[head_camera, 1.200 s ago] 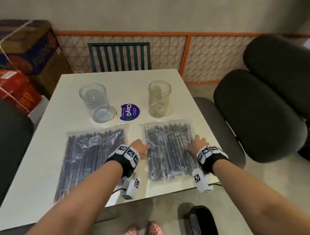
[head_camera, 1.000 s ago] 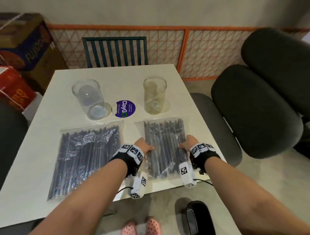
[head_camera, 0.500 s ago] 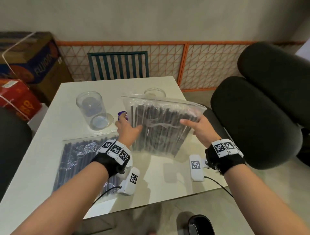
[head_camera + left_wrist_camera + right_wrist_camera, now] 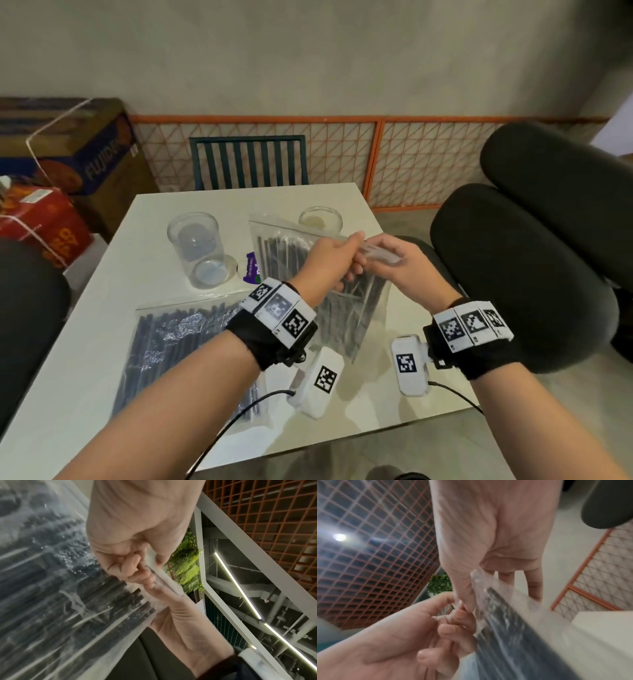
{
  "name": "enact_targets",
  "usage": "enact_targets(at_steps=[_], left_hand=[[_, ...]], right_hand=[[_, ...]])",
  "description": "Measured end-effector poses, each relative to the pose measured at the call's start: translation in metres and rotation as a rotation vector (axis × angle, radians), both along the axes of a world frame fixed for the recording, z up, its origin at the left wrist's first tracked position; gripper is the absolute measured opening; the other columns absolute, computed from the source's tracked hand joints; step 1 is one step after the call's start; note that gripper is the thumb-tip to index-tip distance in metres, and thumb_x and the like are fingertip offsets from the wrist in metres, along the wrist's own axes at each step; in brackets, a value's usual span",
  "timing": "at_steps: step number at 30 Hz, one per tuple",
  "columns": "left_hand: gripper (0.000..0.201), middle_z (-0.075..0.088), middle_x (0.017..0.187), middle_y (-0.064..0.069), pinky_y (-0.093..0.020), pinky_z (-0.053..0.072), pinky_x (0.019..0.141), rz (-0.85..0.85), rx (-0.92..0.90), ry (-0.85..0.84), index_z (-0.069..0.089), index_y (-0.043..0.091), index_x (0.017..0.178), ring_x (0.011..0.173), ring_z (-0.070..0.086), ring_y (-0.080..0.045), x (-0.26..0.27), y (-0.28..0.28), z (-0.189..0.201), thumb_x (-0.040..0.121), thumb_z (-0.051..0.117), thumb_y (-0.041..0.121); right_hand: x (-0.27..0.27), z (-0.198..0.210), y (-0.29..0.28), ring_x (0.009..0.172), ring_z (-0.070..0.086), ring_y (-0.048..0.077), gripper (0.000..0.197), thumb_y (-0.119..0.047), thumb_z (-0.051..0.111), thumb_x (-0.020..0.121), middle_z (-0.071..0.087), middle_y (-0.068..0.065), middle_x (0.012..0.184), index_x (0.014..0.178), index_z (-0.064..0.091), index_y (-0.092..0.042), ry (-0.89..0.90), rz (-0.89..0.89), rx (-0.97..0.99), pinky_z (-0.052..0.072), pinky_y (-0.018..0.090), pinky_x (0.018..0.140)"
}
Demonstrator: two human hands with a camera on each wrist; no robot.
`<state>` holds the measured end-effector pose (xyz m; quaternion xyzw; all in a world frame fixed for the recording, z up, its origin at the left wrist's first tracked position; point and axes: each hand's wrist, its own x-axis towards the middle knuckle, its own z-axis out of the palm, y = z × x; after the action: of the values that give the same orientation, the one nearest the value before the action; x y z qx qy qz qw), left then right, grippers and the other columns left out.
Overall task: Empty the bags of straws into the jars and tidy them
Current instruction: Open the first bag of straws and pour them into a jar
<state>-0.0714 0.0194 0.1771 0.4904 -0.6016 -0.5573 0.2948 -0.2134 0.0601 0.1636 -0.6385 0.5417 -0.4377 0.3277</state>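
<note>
Straws in the right-hand bag (image 4: 318,274) no longer lie flat on the worktop (image 4: 102,342); we have lifted it upright before the far jar (image 4: 320,219), our left hand (image 4: 325,263) and right hand (image 4: 404,270) now meeting at its sealed top, fingers (image 4: 133,563) pinching the strip (opening comes next, we judge). The second bag (image 4: 181,349) stays flat near the other jar (image 4: 197,250); both jars are empty.

Clear glossy plastic bag (image 4: 356,318) crinkled over dark matt straws (image 4: 284,253), second shiny film bag (image 4: 178,346) lying flat, transparent smooth jar (image 4: 197,250), glossy white tabletop (image 4: 85,359), matt black fabric chair (image 4: 520,274), orange painted metal mesh (image 4: 428,164), printed cardboard boxes (image 4: 68,150)
</note>
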Motion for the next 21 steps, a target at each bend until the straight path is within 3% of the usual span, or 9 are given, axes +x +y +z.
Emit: enact_targets(at_steps=[3, 5, 7, 11, 16, 21], left_hand=[[0.024, 0.055, 0.063, -0.003, -0.016, 0.031, 0.038, 0.002, 0.031, 0.065, 0.064, 0.009, 0.081, 0.05, 0.045, -0.011, 0.003, -0.001, -0.005, 0.093, 0.048, 0.022], [0.021, 0.054, 0.067, -0.003, -0.017, 0.035, 0.042, -0.007, 0.054, 0.115, 0.065, 0.009, 0.09, 0.054, 0.046, -0.01, 0.005, 0.002, -0.01, 0.094, 0.049, 0.02], [0.02, 0.054, 0.067, -0.002, -0.019, 0.036, 0.046, -0.009, 0.055, 0.176, 0.066, 0.007, 0.087, 0.058, 0.047, -0.01, 0.007, 0.005, -0.013, 0.093, 0.052, 0.02], [0.028, 0.049, 0.06, 0.001, -0.018, 0.035, 0.044, 0.032, 0.008, 0.208, 0.053, 0.011, 0.066, 0.052, 0.041, -0.01, 0.007, 0.012, -0.015, 0.093, 0.056, 0.02], [0.033, 0.045, 0.056, -0.001, -0.021, 0.036, 0.045, 0.033, -0.005, 0.233, 0.051, 0.011, 0.063, 0.047, 0.038, -0.011, 0.008, 0.015, -0.019, 0.091, 0.058, 0.026], [0.027, 0.048, 0.061, -0.002, -0.019, 0.041, 0.047, 0.009, -0.012, 0.235, 0.054, 0.007, 0.074, 0.05, 0.043, -0.011, 0.009, 0.019, -0.021, 0.094, 0.053, 0.024]], right_hand=[[-0.001, 0.003, 0.006, 0.092, 0.061, 0.001, 0.027, -0.015, 0.063, 0.087, 0.067, -0.002, 0.104, 0.113, 0.062, -0.011, 0.126, 0.057, 0.078, 0.046, 0.012, 0.083], [-0.003, 0.006, 0.009, 0.101, 0.061, 0.003, 0.03, -0.028, 0.061, 0.088, 0.067, -0.007, 0.111, 0.117, 0.062, -0.017, 0.216, 0.055, 0.128, 0.046, 0.017, 0.088], [-0.003, 0.011, 0.012, 0.097, 0.063, 0.007, 0.029, -0.036, 0.062, 0.086, 0.067, -0.01, 0.107, 0.11, 0.066, -0.02, 0.29, -0.052, 0.083, 0.049, 0.022, 0.086], [0.003, 0.019, 0.015, 0.079, 0.061, 0.013, 0.017, -0.03, 0.069, 0.082, 0.06, -0.006, 0.092, 0.089, 0.067, -0.014, 0.513, -0.193, -0.115, 0.048, 0.024, 0.073], [0.011, 0.022, 0.02, 0.073, 0.058, 0.014, 0.017, -0.031, 0.071, 0.079, 0.058, -0.007, 0.086, 0.085, 0.069, -0.014, 0.604, -0.161, -0.14, 0.048, 0.027, 0.067], [0.012, 0.024, 0.021, 0.064, 0.058, 0.012, 0.018, -0.021, 0.063, 0.088, 0.058, -0.008, 0.077, 0.083, 0.069, -0.005, 0.472, -0.187, -0.071, 0.047, 0.017, 0.047]])
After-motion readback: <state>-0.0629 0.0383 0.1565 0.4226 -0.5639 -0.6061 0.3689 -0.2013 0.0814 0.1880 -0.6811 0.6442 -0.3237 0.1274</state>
